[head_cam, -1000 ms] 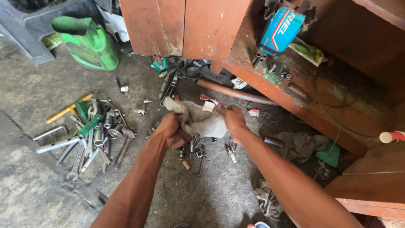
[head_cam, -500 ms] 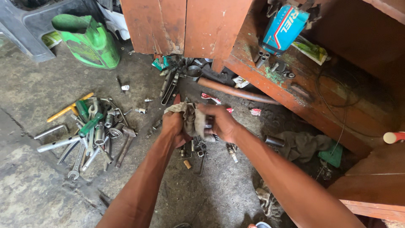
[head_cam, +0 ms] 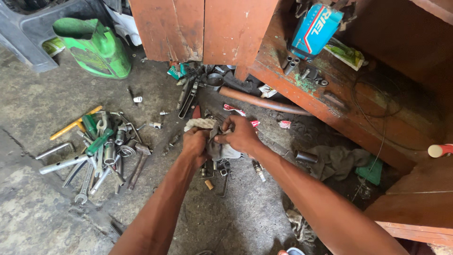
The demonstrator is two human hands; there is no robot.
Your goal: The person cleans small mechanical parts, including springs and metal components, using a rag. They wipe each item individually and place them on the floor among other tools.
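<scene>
Compared with the frame half a second earlier, both hands sit closer together and the crumpled grey-white cloth rag (head_cam: 218,141) is bunched tighter between them; a second ago it was spread wide between separated hands.

Step in hand, by judgement: something small is being rubbed inside the rag. Whatever is wrapped in it cannot be seen. The next move appears to call for turning the cloth or opening it while keeping the grip firm, so that nothing wrapped inside falls out.

Left hand (head_cam: 196,144): fingers curled shut on the rag's left side, with a fold of cloth rising above the knuckles. Right hand (head_cam: 241,134): fingers (head_cam: 225,127) bent and pinched onto the rag's top edge, thumb pressing toward the left hand. Both hands are clamped on cloth; no gap shows between fingers and fabric.

Directly below the fingers, small metal parts and a spark plug (head_cam: 257,169) lie on the stained concrete floor (head_cam: 42,208). Well to the left of the left-hand fingers lies a heap of steel spanners, sockets and green-handled screwdrivers (head_cam: 101,151). Beyond the fingertips, a rusty brown pipe (head_cam: 264,103) lies against the worn orange-red wooden shelf unit (head_cam: 311,89). Far beyond the left fingers stands a green plastic jug (head_cam: 94,47). A dirty grey rag (head_cam: 337,160) lies right of the right-hand fingers.
</scene>
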